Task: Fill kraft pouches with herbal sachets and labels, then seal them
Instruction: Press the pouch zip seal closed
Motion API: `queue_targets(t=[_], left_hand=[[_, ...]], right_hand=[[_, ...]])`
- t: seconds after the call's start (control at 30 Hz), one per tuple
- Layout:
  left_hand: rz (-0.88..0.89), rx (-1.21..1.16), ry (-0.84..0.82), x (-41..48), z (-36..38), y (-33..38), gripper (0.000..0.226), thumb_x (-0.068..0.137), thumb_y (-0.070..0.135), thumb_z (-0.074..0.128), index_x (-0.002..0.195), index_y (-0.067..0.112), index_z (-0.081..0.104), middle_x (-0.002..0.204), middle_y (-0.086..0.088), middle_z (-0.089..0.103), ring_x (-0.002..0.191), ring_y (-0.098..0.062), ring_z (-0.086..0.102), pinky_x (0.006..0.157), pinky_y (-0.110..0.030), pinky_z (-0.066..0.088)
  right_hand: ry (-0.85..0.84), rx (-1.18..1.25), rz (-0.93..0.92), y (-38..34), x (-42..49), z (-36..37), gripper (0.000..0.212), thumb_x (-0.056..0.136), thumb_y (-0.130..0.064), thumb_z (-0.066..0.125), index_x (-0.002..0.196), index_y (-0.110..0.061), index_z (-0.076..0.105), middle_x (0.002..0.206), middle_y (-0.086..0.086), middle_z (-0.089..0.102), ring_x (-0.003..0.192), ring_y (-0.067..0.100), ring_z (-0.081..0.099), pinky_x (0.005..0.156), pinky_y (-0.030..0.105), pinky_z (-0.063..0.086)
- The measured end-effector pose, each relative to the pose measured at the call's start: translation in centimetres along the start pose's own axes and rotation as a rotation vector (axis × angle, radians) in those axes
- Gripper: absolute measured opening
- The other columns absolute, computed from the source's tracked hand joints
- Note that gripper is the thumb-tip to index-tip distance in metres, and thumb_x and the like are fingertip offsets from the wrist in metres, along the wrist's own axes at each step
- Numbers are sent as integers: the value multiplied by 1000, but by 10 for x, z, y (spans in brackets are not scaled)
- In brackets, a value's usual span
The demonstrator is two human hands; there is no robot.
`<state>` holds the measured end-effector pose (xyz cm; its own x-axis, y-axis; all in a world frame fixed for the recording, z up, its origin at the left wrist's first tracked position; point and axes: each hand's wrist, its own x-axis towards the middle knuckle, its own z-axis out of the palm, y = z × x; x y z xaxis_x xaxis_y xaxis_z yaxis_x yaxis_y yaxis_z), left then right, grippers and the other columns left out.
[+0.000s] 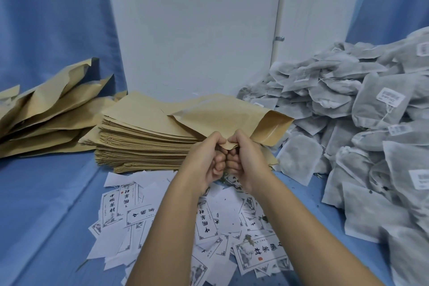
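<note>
Now I hold one kraft pouch (234,118) with both hands. My left hand (206,158) and my right hand (243,158) are side by side, and they touch at the knuckles. Each hand pinches the near edge of the pouch between thumb and first finger. My other fingers are curled in under it. The pouch is up off the counter and tilts away from me, up and to the right. Its far end has a fold across it. I cannot tell if the near edge is open or closed.

Just behind my hands is a tall stack of flat pouches (139,137). The pouch I hold hangs over the right side of that stack.

Under my arms lie lots of white labels (206,218), all mixed up. Some show black writing and a small picture, and some lie blank side up. Little bits of dried herb lie among them.

On my right is a big heap of grey herbal sachets (371,109). Some have a white sticker with a bar code (391,97), and some have a thin string.

On my far left is a loose pile of puffy pouches (46,118), lying one over the other.

Everything sits on a counter (46,204) with a blue cloth on it. Behind it all is a white wall (197,30) with a blue curtain (46,18) beside it.
</note>
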<state>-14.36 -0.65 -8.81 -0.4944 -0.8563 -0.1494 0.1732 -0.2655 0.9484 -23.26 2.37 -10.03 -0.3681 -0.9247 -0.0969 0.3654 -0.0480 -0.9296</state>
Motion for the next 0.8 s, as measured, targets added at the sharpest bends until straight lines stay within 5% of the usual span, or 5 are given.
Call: queue_targets(t=[0.17, 0.33, 0.8], left_hand=[[51, -154, -31, 0, 0, 2, 32, 88, 13, 46, 56, 10, 42, 35, 4, 27, 29, -8, 23, 32, -15, 22], [112, -11, -7, 0, 1, 0, 35, 85, 14, 53, 51, 11, 58, 39, 3, 39, 33, -7, 32, 35, -16, 27], [43, -166, 20, 0, -5, 5, 32, 86, 5, 46, 58, 15, 34, 34, 6, 25, 27, -5, 19, 31, -15, 14]], right_hand=[[-29, 136, 44, -5, 1, 2, 35, 86, -20, 45, 54, -17, 32, 38, -5, 23, 31, 8, 13, 32, 17, 12], [-15, 82, -3, -8, 0, 0, 36, 84, -15, 45, 50, -15, 33, 42, 1, 30, 31, 9, 17, 32, 18, 15], [77, 127, -12, -11, -1, -2, 35, 89, -15, 44, 56, -16, 32, 38, -8, 25, 30, 7, 17, 32, 16, 13]])
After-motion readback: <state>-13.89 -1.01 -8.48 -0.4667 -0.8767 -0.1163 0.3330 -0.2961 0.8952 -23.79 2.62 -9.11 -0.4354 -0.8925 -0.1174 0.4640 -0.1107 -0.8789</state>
